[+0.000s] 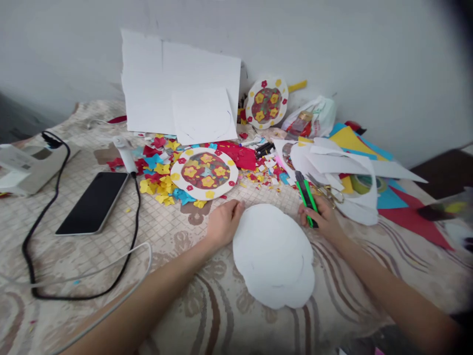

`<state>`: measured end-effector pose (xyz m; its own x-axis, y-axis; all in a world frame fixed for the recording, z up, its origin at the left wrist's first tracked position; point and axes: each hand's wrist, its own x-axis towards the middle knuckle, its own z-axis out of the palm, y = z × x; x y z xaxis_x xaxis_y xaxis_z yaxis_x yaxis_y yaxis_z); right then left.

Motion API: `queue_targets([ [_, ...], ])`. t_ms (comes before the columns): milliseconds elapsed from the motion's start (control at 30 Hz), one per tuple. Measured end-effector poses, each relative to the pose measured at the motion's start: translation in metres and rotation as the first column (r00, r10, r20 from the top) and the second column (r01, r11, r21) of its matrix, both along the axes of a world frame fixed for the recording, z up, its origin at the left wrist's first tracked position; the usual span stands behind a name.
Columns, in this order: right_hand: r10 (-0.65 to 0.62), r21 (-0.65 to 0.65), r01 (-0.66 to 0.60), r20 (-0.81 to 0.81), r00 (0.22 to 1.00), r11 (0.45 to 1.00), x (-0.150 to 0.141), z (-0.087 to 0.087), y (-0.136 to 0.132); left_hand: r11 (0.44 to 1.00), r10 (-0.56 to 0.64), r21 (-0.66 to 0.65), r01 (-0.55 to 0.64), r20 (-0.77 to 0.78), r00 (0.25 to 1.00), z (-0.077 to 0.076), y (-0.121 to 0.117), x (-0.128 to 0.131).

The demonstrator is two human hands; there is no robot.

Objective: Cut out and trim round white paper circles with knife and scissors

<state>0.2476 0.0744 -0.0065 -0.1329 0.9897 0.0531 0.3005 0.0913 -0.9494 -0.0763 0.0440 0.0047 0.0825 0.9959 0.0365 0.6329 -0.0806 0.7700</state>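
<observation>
A white paper cutout [274,256] with a scalloped outline lies in front of me, with faint pencil marks near its lower edge. My left hand [224,223] rests at its upper left edge, fingers curled in; whether they pinch the paper is hidden. To the right of the cutout, my right hand [322,217] grips a green and black utility knife [306,197], its tip pointing up and away from me. Just beyond my left hand, a round white-rimmed paper piece [176,172] decorated with red and yellow flowers lies on loose paper flowers [162,183].
A phone [94,203] and looped cables [137,217] lie left. White sheets [148,84] lean on the wall beside a second flowered disc [251,111]. Paper scraps [332,165], gold-handled scissors [334,196] and a tape roll [362,184] are piled right. A plastic bag [325,116] stands behind.
</observation>
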Motion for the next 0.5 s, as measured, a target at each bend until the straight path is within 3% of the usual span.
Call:
queue_targets([
  [267, 0.072, 0.041, -0.070, -0.043, 0.996, 0.997, 0.0022, -0.0028, 0.0022, 1.000, 0.012, 0.014, -0.012, 0.003, 1.000, 0.0004, 0.0010, 0.0002],
  [500, 0.108, -0.033, -0.112, -0.101, 0.989, 0.993, 0.0038, -0.0038, 0.0072, 0.998, -0.025, 0.052, 0.025, -0.003, 1.000, 0.0045, 0.0006, -0.0034],
])
